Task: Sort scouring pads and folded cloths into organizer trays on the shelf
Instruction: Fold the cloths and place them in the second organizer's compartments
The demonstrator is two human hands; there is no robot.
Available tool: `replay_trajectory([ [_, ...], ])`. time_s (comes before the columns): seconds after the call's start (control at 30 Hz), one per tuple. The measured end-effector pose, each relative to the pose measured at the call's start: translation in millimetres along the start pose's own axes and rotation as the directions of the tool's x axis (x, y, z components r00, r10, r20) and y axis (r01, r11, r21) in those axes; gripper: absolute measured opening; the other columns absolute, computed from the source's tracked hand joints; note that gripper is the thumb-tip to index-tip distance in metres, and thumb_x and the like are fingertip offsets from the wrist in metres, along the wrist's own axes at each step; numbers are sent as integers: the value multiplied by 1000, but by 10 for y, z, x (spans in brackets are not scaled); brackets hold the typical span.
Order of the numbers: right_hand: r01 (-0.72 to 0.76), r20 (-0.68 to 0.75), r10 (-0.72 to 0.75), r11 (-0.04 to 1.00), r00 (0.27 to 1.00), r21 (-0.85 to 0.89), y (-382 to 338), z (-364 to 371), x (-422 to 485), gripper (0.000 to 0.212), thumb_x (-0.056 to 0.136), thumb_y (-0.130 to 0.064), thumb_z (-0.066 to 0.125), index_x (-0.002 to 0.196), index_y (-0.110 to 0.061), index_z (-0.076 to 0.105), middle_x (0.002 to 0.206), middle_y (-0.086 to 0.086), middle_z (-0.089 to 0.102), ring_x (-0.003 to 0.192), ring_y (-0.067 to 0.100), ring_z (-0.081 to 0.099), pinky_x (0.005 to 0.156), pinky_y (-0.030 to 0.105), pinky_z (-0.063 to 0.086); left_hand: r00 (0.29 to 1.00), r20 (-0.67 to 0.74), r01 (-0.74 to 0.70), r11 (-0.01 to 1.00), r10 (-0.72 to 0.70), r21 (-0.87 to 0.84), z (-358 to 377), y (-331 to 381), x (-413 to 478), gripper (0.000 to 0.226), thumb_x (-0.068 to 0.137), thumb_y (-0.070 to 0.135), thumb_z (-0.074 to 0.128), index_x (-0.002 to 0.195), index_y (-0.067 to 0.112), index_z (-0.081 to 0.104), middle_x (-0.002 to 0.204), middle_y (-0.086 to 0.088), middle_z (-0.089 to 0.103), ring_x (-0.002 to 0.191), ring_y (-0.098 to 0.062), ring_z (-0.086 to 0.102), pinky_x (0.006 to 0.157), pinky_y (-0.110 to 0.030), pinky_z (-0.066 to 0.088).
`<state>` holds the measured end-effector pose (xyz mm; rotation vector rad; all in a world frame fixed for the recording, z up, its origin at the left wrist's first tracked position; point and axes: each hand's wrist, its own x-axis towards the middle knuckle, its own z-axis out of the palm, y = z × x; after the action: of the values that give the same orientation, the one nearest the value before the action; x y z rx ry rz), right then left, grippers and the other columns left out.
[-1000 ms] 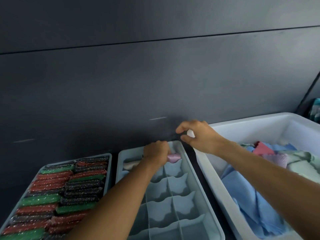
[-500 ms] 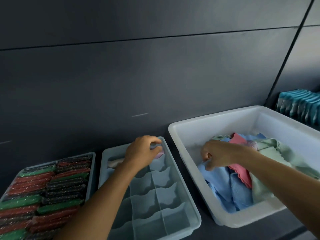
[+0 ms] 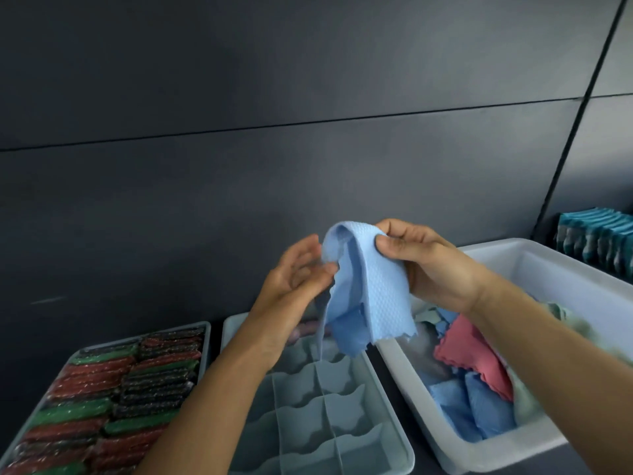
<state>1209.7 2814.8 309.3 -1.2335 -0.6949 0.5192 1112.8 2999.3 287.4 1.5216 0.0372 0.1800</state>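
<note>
A light blue cloth (image 3: 368,289) hangs in the air above the divided organizer tray (image 3: 387,413). My right hand (image 3: 424,265) grips its upper edge between thumb and fingers. My left hand (image 3: 301,272) pinches the cloth's left edge with thumb and fingertips, blurred by motion. The tray's far compartments hold a pink rolled cloth (image 3: 305,329), partly hidden behind my left wrist. Several other compartments look empty.
A tray (image 3: 205,332) at the left is packed with rows of red, green and black scouring pads (image 3: 102,399). A white bin (image 3: 548,258) at the right holds loose blue, pink and pale green cloths. Teal folded cloths (image 3: 596,238) stand at the far right. A dark wall is behind.
My right hand lifted a blue cloth out of the white bin. My left hand left the organizer tray and came up to the cloth's edge. The view shifted right.
</note>
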Motion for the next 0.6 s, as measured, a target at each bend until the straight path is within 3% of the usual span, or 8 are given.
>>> replay_trajectory([
  [0.1, -1, 49, -6, 989, 999, 151, 35, 147, 30, 6, 84, -15, 55, 84, -11, 60, 78, 3, 65, 67, 13, 62, 61, 22, 52, 1000, -5, -23, 997, 24, 73, -110, 89, -64, 32, 78, 45, 69, 109, 38, 64, 99, 11, 70, 80, -14, 68, 52, -34, 50],
  [0.17, -50, 66, 37, 977, 997, 208, 99, 183, 58, 9, 85, -16, 58, 89, -8, 58, 81, 7, 65, 69, 16, 64, 61, 24, 53, 998, -37, -44, 991, 49, 123, -182, 138, -71, 19, 83, 41, 72, 93, 26, 68, 80, 4, 68, 70, -19, 63, 53, -41, 52],
  [0.27, -148, 11, 147, 987, 989, 61, 224, 219, 127, 34, 83, -33, 64, 106, -8, 61, 100, 13, 62, 90, 26, 58, 77, 33, 51, 972, -104, -182, 956, 211, 231, -307, 237, -45, 12, 83, 31, 73, 81, 18, 71, 71, 1, 67, 67, -11, 60, 63, -30, 50],
  [0.33, -168, -76, 164, 984, 984, -52, 257, 262, 162, 48, 86, -54, 51, 112, -16, 64, 108, 1, 69, 97, 18, 62, 81, 30, 48, 960, -72, -219, 888, 269, 404, -373, 337, -24, 7, 85, 21, 74, 81, 16, 73, 71, -2, 70, 65, -7, 59, 63, -25, 48],
  [0.4, -104, -29, 101, 981, 995, -166, 242, 362, 178, 63, 81, -69, 48, 122, -22, 61, 115, -5, 69, 106, 9, 64, 89, 31, 46, 969, 3, -207, 803, 248, 559, -394, 440, -1, 4, 84, 20, 74, 81, 18, 75, 74, -1, 73, 65, -5, 60, 63, -23, 48],
  [0.43, -51, 25, 59, 965, 998, -258, 234, 437, 178, 62, 81, -65, 54, 124, -21, 60, 118, -3, 68, 110, 10, 63, 93, 31, 47, 973, 37, -203, 763, 230, 614, -394, 484, 13, 4, 83, 21, 74, 80, 20, 75, 74, 2, 73, 64, -3, 61, 63, -21, 48],
  [0.5, 37, 78, -5, 909, 997, -416, 251, 588, 206, 36, 87, -31, 68, 116, -11, 64, 111, 5, 70, 105, 14, 66, 93, 31, 52, 977, 78, -197, 711, 197, 675, -402, 567, 33, 3, 81, 25, 75, 78, 24, 75, 72, 7, 72, 63, -1, 62, 62, -21, 48],
  [0.6, 79, -4, -92, 872, 996, -484, 306, 699, 278, 12, 90, -7, 62, 89, 5, 63, 77, 12, 59, 70, 19, 53, 68, 36, 45, 975, 95, -207, 677, 199, 706, -512, 666, 14, 4, 81, 28, 76, 78, 25, 75, 74, 5, 72, 64, -4, 63, 64, -26, 49],
])
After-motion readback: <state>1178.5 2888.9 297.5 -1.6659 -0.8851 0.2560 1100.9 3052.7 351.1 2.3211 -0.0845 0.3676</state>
